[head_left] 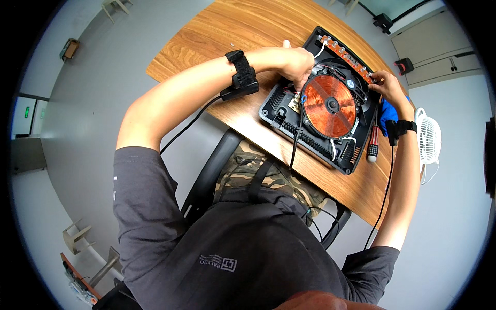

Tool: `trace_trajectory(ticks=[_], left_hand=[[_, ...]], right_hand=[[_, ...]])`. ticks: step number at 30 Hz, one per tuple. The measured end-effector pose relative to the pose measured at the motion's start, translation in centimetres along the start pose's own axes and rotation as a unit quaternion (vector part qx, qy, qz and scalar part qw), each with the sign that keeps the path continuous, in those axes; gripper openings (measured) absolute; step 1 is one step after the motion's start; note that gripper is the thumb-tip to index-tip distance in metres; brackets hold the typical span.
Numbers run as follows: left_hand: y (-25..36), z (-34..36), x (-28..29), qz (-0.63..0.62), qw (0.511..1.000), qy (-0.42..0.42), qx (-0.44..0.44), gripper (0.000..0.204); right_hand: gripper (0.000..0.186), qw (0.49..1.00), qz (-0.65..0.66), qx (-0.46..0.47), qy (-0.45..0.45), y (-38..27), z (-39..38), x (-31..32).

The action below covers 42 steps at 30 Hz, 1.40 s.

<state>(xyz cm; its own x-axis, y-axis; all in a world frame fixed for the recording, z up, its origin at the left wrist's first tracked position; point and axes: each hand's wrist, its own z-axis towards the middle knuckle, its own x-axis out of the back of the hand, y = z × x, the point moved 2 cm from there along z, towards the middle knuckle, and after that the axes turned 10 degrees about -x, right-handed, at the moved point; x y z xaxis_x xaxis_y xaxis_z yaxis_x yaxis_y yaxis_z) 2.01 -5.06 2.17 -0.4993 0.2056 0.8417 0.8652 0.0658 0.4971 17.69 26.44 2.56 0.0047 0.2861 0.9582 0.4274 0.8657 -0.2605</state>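
Observation:
An opened induction cooker [268, 111] lies on the table, with its round copper coil [330, 106] exposed inside a black housing. Along the far right side of the housing runs a narrow orange circuit board [343, 54]. My right hand [388, 88] pinches the near right end of that board between thumb and fingers. At the coil's left edge, the curled fingers of my left hand [297, 66] point down beside a small pale circuit board [295, 102] and thin wires. Whatever its fingertips grip is hidden.
A screwdriver [372, 147] with a red and black handle lies right of the cooker. Beyond it are a blue item [386, 114] and a white fan [429, 138]. A black cable [295, 147] runs over the wooden table's [206, 44] near edge. Cabled black straps circle both wrists.

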Motion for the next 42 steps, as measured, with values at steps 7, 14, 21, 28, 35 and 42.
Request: trace_trajectory(ticks=[7,14,21,28,35,42], left_hand=[[0.1,0.4,0.3,0.005,1.000,-0.022,0.012,0.024],[-1.2,0.9,-0.2,-0.029,0.999,-0.032,-0.005,0.022],[0.0,-0.2,0.4,0.007,1.000,-0.009,0.003,0.012],[-0.2,-0.1,-0.1,0.037,0.999,-0.012,-0.013,0.017],[-0.6,-0.1,-0.1,0.022,0.999,-0.003,-0.048,0.014],[-0.8,-0.2,-0.2,0.003,0.999,-0.003,-0.048,0.015]], right_hand=[[0.041,1.000,-0.001,-0.001,-0.001,-0.1,-0.1,0.0],[0.041,1.000,0.002,0.013,0.011,0.1,0.1,-0.2],[0.041,1.000,0.021,-0.008,-0.005,-0.1,0.1,0.1],[0.040,0.999,0.021,0.035,0.021,1.0,0.3,-0.5],[0.041,1.000,-0.001,0.014,0.012,0.9,0.2,-0.3],[0.039,1.000,0.010,0.006,0.005,0.5,0.1,-0.2]])
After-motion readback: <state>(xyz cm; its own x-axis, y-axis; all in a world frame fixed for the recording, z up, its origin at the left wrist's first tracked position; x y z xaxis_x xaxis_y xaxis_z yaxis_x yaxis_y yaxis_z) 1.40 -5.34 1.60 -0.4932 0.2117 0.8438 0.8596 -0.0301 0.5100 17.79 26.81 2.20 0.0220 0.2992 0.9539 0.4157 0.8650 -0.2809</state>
